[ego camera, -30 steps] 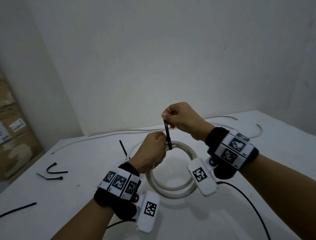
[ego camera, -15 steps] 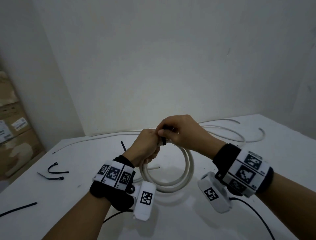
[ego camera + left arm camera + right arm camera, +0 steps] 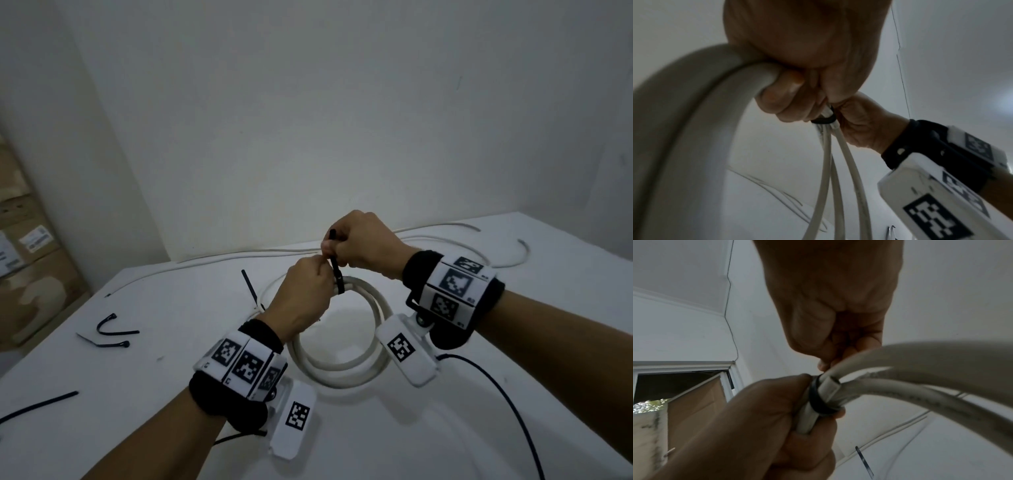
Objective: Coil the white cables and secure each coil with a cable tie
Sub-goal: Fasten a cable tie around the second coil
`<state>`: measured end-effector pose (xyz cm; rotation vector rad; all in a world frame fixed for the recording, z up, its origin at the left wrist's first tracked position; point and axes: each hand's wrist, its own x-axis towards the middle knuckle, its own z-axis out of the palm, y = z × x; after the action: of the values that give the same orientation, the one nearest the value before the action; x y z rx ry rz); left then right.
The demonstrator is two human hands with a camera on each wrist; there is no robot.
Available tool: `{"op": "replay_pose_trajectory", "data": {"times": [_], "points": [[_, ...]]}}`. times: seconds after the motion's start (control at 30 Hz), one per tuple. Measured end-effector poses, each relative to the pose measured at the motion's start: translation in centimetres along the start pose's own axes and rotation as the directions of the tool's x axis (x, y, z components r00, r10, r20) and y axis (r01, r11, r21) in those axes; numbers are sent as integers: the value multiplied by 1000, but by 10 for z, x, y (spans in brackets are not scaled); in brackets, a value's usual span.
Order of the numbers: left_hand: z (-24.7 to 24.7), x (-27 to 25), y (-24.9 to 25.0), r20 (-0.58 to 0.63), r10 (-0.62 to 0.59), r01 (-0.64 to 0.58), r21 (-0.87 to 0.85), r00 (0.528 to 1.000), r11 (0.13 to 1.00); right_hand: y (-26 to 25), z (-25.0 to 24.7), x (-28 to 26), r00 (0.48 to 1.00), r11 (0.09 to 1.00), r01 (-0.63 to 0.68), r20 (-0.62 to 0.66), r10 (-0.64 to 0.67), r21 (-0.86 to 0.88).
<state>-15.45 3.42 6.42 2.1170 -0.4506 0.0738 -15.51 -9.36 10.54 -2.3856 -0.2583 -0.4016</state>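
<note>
We sat at a white table (image 3: 513, 342) set into a corner of plain white walls (image 3: 342, 120). Stacked cardboard boxes (image 3: 30, 267) stood off to our left. The right wrist view showed a dark opening (image 3: 674, 384) under a white frame. The light was dim and even.

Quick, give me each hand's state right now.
Left hand: grips the white cable coil.
Right hand: pinches the black cable tie looped round the coil.
</note>
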Motion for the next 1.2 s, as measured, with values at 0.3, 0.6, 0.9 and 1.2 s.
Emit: {"op": "replay_pose_trajectory", "data": {"times": [0.3,0.6,0.9,1.2], "points": [[-26,2,-4,96,-261,278,-319,961,906,7,0,-23,990,972,-80,132,51,223],[-41,14,3,101,-245,263,-463,964,846,25,30,-36,961,669,-235,67,267,705],[-30,-23,-26,-21,-270,240,-391,963,888,20,28,-10,863,440,-188,-65,500,878],[-31,-26,-38,109,-209,231,-608,972,759,23,31,-9,876,437,-221,-20,482,872]]}}
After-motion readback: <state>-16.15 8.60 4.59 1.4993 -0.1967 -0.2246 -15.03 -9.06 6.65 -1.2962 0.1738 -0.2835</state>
